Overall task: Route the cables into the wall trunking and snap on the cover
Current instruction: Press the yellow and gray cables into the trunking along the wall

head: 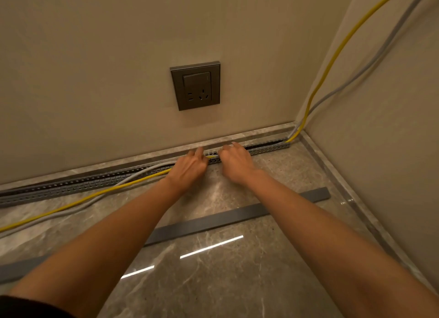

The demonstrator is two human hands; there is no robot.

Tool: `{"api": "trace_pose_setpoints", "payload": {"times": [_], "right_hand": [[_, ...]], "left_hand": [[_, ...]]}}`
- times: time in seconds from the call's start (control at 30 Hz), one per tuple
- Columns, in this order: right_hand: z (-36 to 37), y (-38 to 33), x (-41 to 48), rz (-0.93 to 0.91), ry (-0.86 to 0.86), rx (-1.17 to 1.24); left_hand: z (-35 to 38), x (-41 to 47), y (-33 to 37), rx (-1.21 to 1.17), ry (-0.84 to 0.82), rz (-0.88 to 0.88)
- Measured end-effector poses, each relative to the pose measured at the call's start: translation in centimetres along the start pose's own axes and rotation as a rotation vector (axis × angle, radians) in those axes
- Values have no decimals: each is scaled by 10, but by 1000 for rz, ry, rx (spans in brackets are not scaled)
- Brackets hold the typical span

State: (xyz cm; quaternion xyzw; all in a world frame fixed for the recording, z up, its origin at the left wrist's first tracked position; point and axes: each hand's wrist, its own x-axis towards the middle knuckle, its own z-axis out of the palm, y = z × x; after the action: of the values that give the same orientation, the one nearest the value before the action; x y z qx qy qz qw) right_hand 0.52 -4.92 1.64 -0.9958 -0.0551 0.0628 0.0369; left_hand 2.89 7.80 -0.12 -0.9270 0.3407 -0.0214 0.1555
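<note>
A grey slotted trunking [78, 184] runs along the foot of the wall to the right corner. A yellow cable [111, 188] and a grey cable [133, 174] come down the right wall, lie inside the trunking from the corner to my hands, then spill out onto the floor at the left. My left hand [190, 167] and my right hand [234, 162] are both at the trunking's middle, fingers curled down on the cables where a short yellow stretch shows between them. The flat grey cover strip [237, 216] lies loose on the floor under my forearms.
A dark grey wall socket [196, 86] sits on the wall above my hands. The floor is glossy marble tile [213, 270] with a marble skirting [273, 133] along both walls. The right wall closes the corner.
</note>
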Motion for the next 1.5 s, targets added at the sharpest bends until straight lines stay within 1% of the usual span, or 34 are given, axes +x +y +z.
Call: {"api": "trace_pose_setpoints", "payload": {"times": [0.03,0.1,0.23,0.37,0.47,0.53,0.6,0.7,0.8,1.0,1.1,1.17,1.3,1.5], "right_hand": [[1,2,0,1,8,25],[3,6,-1,7,31,82],[1,6,1,9,-19,134],[-8,11,4,45,-90,208],[-8,10,0,4,-100,176],[-5,9,-1,-21,-86,136],[-5,9,-1,-35,-78,96],[-7,7,-5,-38,-46,69],[-9,-3,-9,-48,16,67],[-3,-43,-5,-137,20,101],[6,-66,2,-183,75,143],[10,-81,7,-173,98,169],[16,-100,15,-123,60,176],[20,-109,23,-21,91,180]], "left_hand": [[2,1,-1,20,41,17],[4,1,-2,36,73,-7],[9,9,4,-132,-78,-155],[14,8,3,-226,-43,-191],[15,-1,2,-360,14,-205],[16,-7,1,-404,47,-218],[16,-11,-1,-372,64,-251],[11,-20,-3,-306,91,-382],[9,-31,-9,-306,79,-480],[14,-58,-36,-305,5,-588],[20,-71,-48,-266,-32,-591],[25,-82,-56,-250,-64,-579],[36,-101,-76,-225,-82,-535],[41,-108,-99,-222,-86,-329]]}}
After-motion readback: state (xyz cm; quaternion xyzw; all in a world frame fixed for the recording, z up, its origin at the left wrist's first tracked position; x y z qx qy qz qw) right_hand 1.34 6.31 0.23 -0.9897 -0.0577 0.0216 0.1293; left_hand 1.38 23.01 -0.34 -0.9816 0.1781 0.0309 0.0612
